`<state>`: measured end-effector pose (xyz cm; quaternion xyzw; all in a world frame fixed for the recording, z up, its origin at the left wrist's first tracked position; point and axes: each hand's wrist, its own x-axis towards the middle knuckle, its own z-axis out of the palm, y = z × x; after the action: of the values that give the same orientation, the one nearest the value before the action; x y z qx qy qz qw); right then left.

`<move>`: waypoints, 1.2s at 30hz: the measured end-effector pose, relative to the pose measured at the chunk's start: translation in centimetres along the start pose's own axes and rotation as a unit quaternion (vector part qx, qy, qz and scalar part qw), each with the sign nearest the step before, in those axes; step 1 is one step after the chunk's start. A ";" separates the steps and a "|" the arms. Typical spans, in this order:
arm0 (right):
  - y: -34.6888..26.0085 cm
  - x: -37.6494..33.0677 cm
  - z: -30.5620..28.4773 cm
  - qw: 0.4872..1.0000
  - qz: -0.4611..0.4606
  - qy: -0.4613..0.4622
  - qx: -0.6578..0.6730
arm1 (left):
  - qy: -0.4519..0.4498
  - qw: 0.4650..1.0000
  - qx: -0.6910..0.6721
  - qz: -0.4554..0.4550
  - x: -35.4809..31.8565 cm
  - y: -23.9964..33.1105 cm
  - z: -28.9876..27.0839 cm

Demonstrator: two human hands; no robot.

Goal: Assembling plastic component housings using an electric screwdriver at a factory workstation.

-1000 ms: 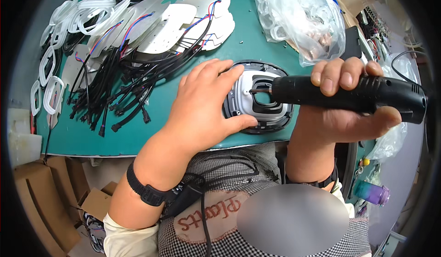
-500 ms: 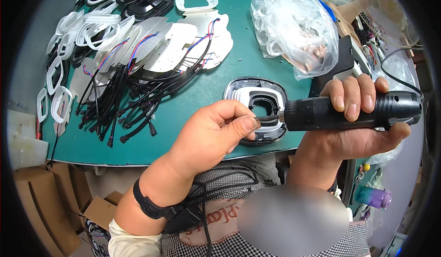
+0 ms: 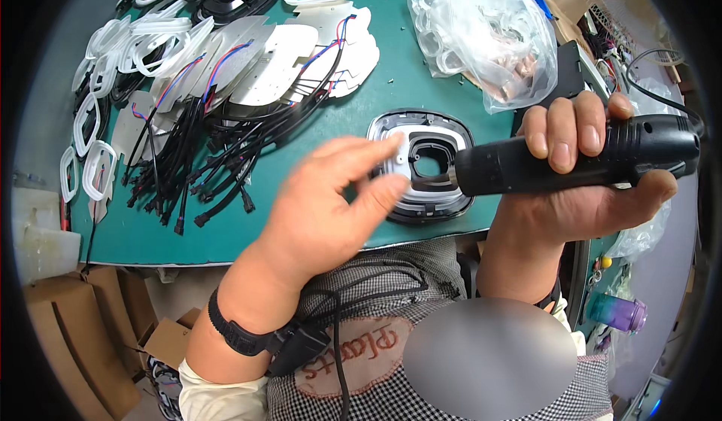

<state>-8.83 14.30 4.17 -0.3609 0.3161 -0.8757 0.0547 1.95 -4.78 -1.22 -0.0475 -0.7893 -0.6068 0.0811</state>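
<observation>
My right hand (image 3: 579,158) is wrapped around a black corded electric screwdriver (image 3: 511,167), held nearly level with its tip end pointing left. Only a short metal bit shows at that end, over the housing. Thumb and forefinger spread apart, my left hand (image 3: 331,195) is empty and slightly blurred, hovering by the housing's left side. The black oval housing (image 3: 429,212) lies on the green table with a white frame (image 3: 451,136) set in it and an opening in its middle. My left fingers hide part of its left rim; whether they touch it, I cannot tell.
White plates (image 3: 274,63) with wires and black cables (image 3: 177,165) are heaped left, beside white oval rings (image 3: 98,169). A clear plastic bag (image 3: 481,37) of parts stands far right. Cardboard boxes (image 3: 83,338) are lower left; a purple-teal bottle (image 3: 617,312) is at right.
My left thumb and forefinger have let go of the screwdriver's bit and spread apart. The screwdriver in my right hand has risen a little in the picture, its tip end now slightly lower than its back.
</observation>
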 end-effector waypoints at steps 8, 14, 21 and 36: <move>2.4 -0.3 -1.0 0.987 -0.060 -0.076 -0.132 | 0.019 0.948 0.310 0.073 0.7 -2.1 0.6; 3.8 -0.4 -0.9 0.990 -0.044 -0.063 -0.116 | 0.013 0.950 0.305 0.061 0.7 -2.7 0.7; 4.2 -0.4 -0.8 0.992 -0.022 -0.062 -0.105 | 0.013 0.952 0.300 0.059 0.9 -2.7 0.8; 3.1 -0.5 -1.4 0.986 -0.044 -0.066 -0.146 | 0.024 0.960 0.260 0.100 0.6 -3.0 0.5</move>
<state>-9.81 12.77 1.26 -0.4356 0.4203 -0.7958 -0.0162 0.85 -5.09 -4.05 -0.0892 -0.9087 -0.3707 0.1699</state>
